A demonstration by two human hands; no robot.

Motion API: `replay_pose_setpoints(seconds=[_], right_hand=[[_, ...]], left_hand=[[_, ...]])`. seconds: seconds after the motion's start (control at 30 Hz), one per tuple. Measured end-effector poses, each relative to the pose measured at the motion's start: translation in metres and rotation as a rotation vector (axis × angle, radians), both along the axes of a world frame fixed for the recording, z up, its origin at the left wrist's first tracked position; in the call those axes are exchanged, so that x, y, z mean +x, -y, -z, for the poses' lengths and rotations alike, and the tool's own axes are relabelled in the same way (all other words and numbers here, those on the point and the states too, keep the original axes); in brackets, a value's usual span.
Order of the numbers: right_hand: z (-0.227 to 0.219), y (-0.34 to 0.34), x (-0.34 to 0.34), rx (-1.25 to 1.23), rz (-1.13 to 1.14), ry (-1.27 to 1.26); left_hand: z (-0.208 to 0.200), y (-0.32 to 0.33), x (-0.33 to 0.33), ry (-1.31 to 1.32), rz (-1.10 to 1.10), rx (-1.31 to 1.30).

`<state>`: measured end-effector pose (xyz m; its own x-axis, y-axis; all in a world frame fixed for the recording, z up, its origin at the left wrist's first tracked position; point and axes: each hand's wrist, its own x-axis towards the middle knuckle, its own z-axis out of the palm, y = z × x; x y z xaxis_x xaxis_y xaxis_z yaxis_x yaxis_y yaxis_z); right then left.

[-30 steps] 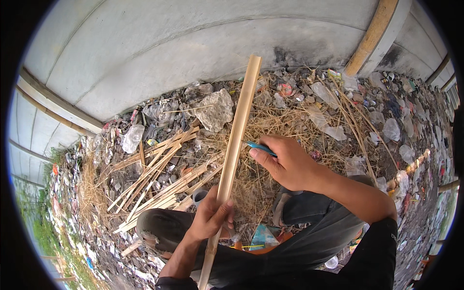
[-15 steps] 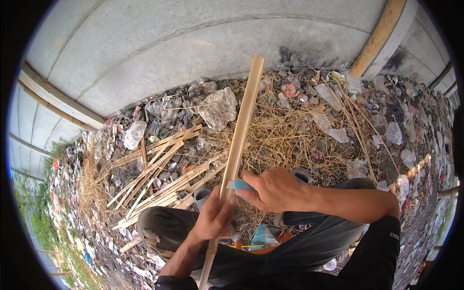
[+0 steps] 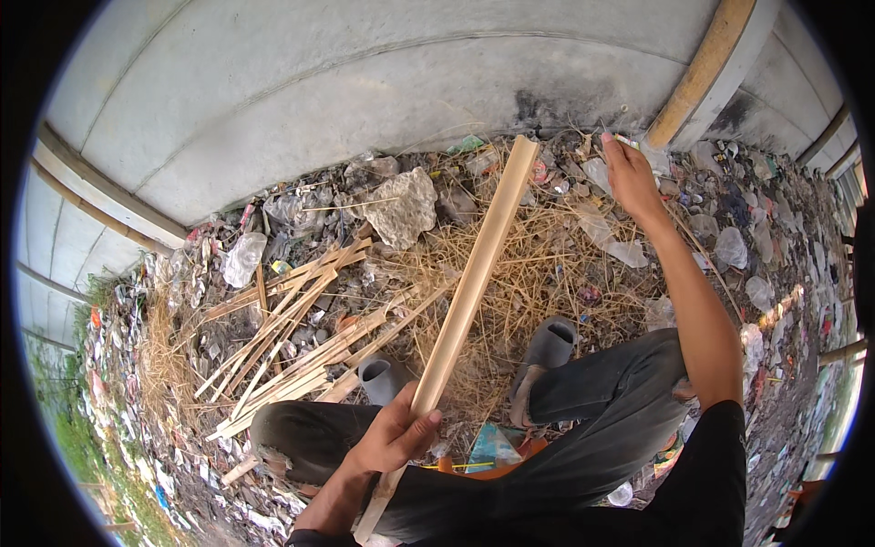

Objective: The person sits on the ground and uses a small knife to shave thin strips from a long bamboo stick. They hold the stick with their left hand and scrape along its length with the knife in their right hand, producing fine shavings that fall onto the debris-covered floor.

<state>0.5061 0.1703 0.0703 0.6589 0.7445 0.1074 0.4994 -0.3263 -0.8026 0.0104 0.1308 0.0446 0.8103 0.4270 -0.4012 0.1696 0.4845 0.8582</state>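
Observation:
My left hand [image 3: 396, 436] is closed around the lower part of a long split bamboo strip [image 3: 474, 283]. The strip slants up and to the right across my lap, its pale hollow inner side showing. Its lower end [image 3: 372, 520] passes over my left thigh. Far forward, near the foot of the wall and apart from the bamboo, my right hand [image 3: 633, 182] is closed on a utility knife. Only a thin bit of its blade [image 3: 602, 126] shows past the fingertips; the fingers hide the blue handle seen earlier.
Several split bamboo strips [image 3: 292, 337] lie in a pile to the left. Brown shavings [image 3: 519, 283] cover the ground ahead, with a rock [image 3: 403, 208] and plastic litter around. A concrete wall [image 3: 365, 82] and a bamboo post [image 3: 702, 68] stand beyond. My grey shoes [image 3: 551, 342] flank the bamboo.
My right hand has swept forward and right, away from the bamboo, carrying the knife from beside my left hand. The strip's far end has tilted rightward and come lower.

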Motion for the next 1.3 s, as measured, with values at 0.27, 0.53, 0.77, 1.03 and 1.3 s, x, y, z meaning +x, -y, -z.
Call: replay_pose_setpoints(seconds=[0.27, 0.53, 0.77, 1.03, 1.3], right_hand=[[-0.027, 0.024, -0.107, 0.007, -0.433, -0.152], [-0.010, 0.032, -0.166, -0.004, -0.580, -0.161], [0.011, 0.042, -0.197, 0.051, -0.575, -0.195], [0.004, 0.040, -0.192, 0.014, -0.637, 0.057], [0.004, 0.068, -0.241, -0.208, -0.921, 0.255]], left_hand=[[-0.010, -0.009, 0.015, 0.056, 0.000, -0.016], [-0.001, -0.010, 0.021, 0.050, 0.023, 0.074], [-0.007, -0.009, 0.035, 0.012, 0.014, 0.139], [-0.004, -0.009, 0.026, -0.100, -0.064, 0.152], [0.000, -0.011, 0.032, -0.202, -0.061, 0.351]])
